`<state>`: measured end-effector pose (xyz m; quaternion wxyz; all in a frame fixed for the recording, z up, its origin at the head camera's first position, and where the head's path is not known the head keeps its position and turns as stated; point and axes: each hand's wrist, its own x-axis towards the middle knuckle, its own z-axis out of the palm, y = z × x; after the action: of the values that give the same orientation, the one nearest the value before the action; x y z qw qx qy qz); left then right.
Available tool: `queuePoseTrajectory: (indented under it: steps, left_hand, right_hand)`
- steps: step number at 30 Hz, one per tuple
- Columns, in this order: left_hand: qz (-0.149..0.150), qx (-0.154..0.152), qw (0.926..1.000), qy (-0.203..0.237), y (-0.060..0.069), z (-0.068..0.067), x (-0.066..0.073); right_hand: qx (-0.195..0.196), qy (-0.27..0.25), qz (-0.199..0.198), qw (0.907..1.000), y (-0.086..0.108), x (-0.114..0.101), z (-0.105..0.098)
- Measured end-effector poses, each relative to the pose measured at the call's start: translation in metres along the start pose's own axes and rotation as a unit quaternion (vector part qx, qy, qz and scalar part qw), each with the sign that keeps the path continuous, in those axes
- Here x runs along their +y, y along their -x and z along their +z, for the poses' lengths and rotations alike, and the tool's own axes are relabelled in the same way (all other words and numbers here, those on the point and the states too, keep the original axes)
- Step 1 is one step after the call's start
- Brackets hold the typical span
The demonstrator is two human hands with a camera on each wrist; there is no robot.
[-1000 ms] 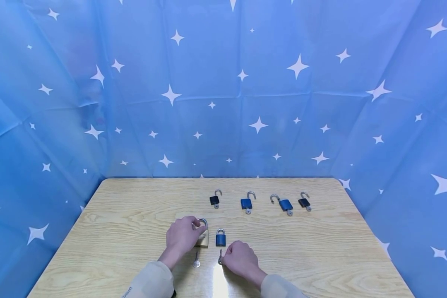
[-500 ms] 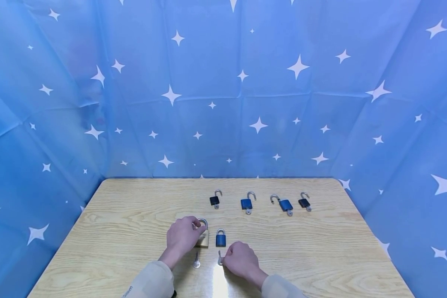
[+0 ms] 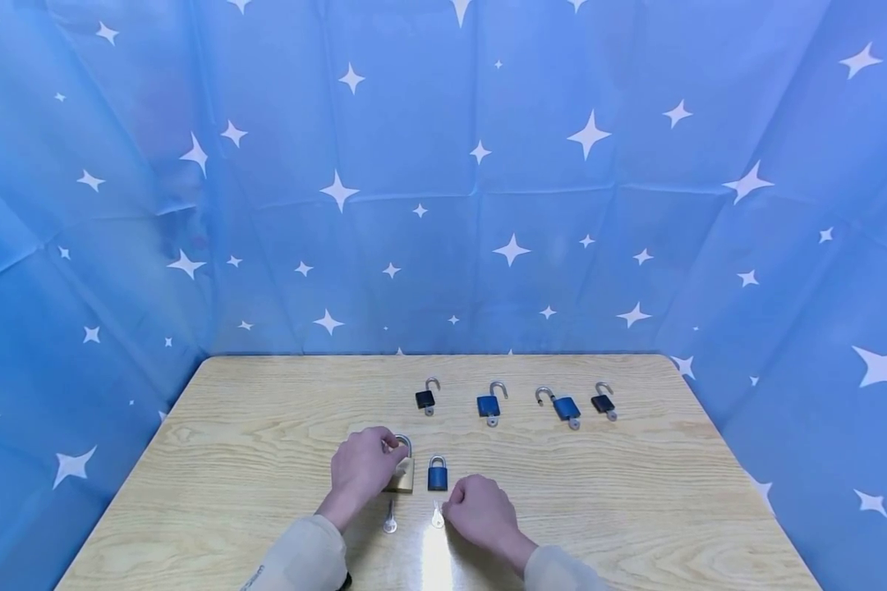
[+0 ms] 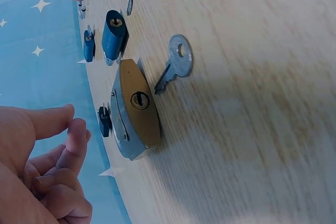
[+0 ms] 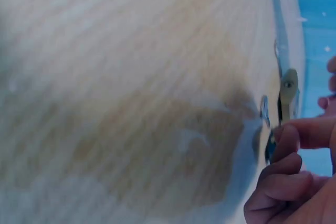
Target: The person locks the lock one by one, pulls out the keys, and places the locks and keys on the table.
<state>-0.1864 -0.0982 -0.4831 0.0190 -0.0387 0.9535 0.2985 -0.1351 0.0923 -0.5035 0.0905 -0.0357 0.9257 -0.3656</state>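
Observation:
A large brass padlock (image 4: 140, 100), its keyhole facing the near side, lies on the table. My left hand (image 3: 362, 465) hovers over it, thumb and index tips meeting on nothing, other fingers loosely curled. To the padlock's right lies a smaller blue padlock (image 3: 438, 476), shackle down in its body. One key (image 4: 179, 59) rests in front of the brass padlock. A second key (image 3: 438, 517) is on the table before the blue one. My right hand (image 3: 480, 513) sits just right of that key, apart from it, fingers loosely curled around nothing.
Along the back of the table (image 3: 229, 427) are several unlocked padlocks with keys in them: a black one (image 3: 425, 399), a blue one (image 3: 488, 405), another blue one (image 3: 566, 408) and a black one (image 3: 602, 403). A blue star-patterned curtain (image 3: 443, 164) surrounds the table.
The right hand has let go of the key before the blue padlock; the key now lies flat, a small gap from its fingers. The left hand has barely moved.

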Motion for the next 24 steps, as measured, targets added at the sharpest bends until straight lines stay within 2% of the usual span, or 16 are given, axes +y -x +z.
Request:
queuePoseTrajectory:
  steps: [3,6,10,17,24]
  left_hand:
    - [0.004,0.0,1.0,0.003,-0.003,0.0,0.002]
    - [0.012,0.001,0.9999,-0.001,-0.008,0.0,0.006]
    - [0.017,-0.005,0.9994,-0.031,-0.017,0.001,0.011]
    - [0.027,-0.019,0.9962,-0.08,-0.037,0.006,0.023]
    - [0.033,-0.017,0.9935,-0.108,-0.054,0.015,0.032]
  right_hand:
    - [0.009,0.004,-0.002,1.0,-0.004,0.003,-0.008]
    - [0.0,-0.005,-0.005,1.0,-0.008,0.007,-0.018]
    - [-0.001,-0.009,-0.015,0.9998,-0.015,0.015,-0.03]
    - [0.045,0.034,0.0,0.9984,-0.029,0.031,-0.046]
    - [0.062,0.071,0.0,0.9956,-0.04,0.041,-0.058]
